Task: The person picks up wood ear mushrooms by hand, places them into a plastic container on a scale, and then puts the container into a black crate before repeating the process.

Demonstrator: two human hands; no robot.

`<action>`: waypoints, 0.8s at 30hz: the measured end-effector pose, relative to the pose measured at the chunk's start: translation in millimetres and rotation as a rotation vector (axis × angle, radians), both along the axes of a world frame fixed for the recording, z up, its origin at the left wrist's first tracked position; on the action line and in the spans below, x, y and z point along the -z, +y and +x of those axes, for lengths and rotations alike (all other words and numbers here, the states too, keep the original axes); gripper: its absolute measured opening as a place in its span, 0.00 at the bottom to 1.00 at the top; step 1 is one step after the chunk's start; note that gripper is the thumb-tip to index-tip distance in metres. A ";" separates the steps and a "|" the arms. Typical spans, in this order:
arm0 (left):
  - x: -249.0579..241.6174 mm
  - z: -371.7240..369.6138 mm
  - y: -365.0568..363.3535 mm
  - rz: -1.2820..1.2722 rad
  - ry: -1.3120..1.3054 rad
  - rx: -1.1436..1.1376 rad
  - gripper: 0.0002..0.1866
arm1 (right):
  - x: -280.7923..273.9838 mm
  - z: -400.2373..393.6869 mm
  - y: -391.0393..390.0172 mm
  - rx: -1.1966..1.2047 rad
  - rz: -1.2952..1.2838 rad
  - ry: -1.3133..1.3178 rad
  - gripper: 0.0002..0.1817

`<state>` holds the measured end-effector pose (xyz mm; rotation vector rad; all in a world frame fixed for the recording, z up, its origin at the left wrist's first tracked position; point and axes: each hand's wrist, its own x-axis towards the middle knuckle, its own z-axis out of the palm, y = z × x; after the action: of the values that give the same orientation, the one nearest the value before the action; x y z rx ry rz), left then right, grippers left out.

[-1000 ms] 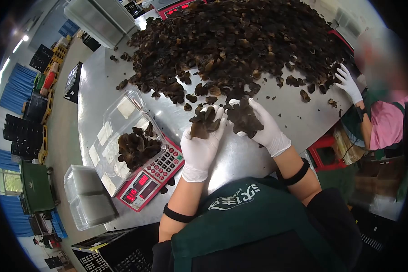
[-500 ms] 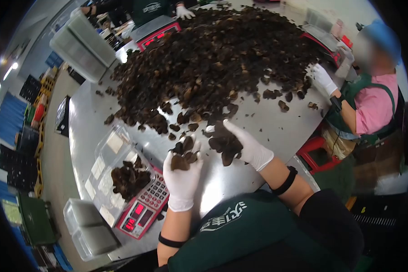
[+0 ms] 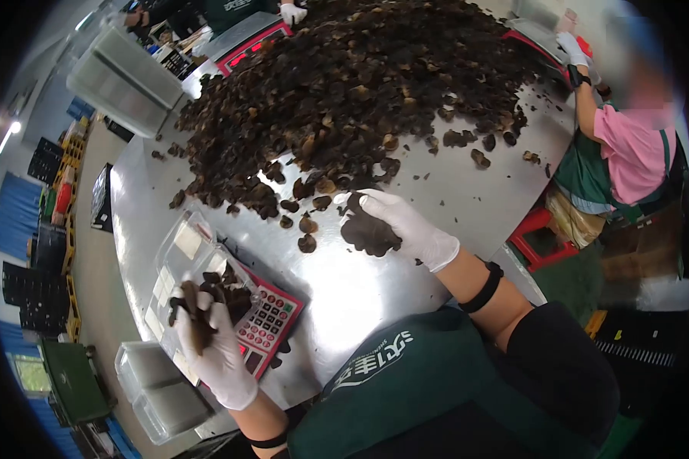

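My right hand [image 3: 413, 227], in a white glove, is closed on a clump of dark brown wood ear mushrooms [image 3: 369, 231] above the steel table. Also gloved, my left hand [image 3: 223, 353] grips a few wood ear pieces [image 3: 199, 327] over a clear plastic box [image 3: 177, 251]. More pieces [image 3: 233, 297] lie in that box, which sits on a red digital scale [image 3: 274, 315]. My left hand partly hides the box and the scale's display. A large heap of wood ear mushrooms [image 3: 344, 107] spreads beyond both hands.
Stacked clear boxes [image 3: 164, 398] stand at the near left, and taller stacks [image 3: 122, 76] at the far left. A co-worker in pink [image 3: 628, 153] sits at the right by a red stool [image 3: 540, 245]. Another scale [image 3: 245, 46] stands at the back, near another person's gloved hand [image 3: 292, 13].
My left hand has moved left and down over the box with its mushroom pieces. My right hand has stayed near its place, still holding its clump. The co-worker's hand has lifted toward the far scale.
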<state>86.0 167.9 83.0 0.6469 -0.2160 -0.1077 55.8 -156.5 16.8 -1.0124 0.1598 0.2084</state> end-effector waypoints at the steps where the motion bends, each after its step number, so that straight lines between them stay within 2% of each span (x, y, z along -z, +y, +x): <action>1: -2.2 0.2 9.6 0.270 -0.001 -0.259 0.18 | -5.8 -1.1 2.3 0.001 -0.052 -0.010 0.23; 2: 8.2 9.2 20.4 0.652 -0.089 -0.508 0.16 | -8.1 -0.7 4.7 0.001 -0.103 -0.024 0.22; 4: 8.7 15.2 33.9 1.203 -0.315 -0.503 0.16 | -4.6 2.5 9.3 -0.016 -0.030 -0.023 0.20; 5: 9.8 15.6 39.8 1.560 -0.421 -0.489 0.20 | -3.6 4.2 11.3 -0.012 -0.099 -0.018 0.20; 6: 11.5 18.7 40.6 1.842 -0.632 -0.481 0.25 | -3.2 4.9 14.4 -0.004 -0.168 -0.011 0.20; 8: 11.2 6.2 28.9 1.975 -0.588 -0.514 0.25 | -9.3 4.0 20.3 -0.003 -0.159 -0.008 0.20; 9: 7.3 2.8 22.1 1.974 -0.586 -0.515 0.25 | -10.3 4.0 23.0 -0.017 -0.237 -0.018 0.20; 11: 0.9 0.2 8.4 1.793 -0.680 -0.839 0.26 | -10.1 6.8 29.6 -0.015 -0.386 -0.060 0.18; 13: 4.3 -1.0 -17.5 1.591 -0.791 -0.738 0.26 | -26.9 3.4 37.3 -0.055 -0.386 -0.047 0.18; 15: 2.2 -2.6 -52.7 1.502 -0.788 -0.470 0.24 | -31.8 2.7 42.9 -0.118 -0.394 -0.013 0.18; 16: 10.2 -0.6 -66.9 1.434 -0.824 -0.418 0.23 | -31.1 2.6 46.2 -0.130 -0.397 -0.018 0.18; 18: 23.0 2.0 -86.8 1.393 -0.734 -0.285 0.17 | -29.3 -1.4 52.7 -0.095 -0.584 -0.132 0.19; 20: 34.7 2.7 -93.8 1.308 -0.652 -0.205 0.12 | -29.4 -6.6 54.1 -0.094 -0.645 -0.144 0.19; 24: 42.2 1.6 -92.2 1.274 -0.539 -0.221 0.05 | -30.0 -13.2 48.9 -0.109 -0.608 -0.160 0.18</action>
<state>87.6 75.8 40.7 1.9674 -0.6033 0.1731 42.7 -107.6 46.9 -1.6392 0.0182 0.1794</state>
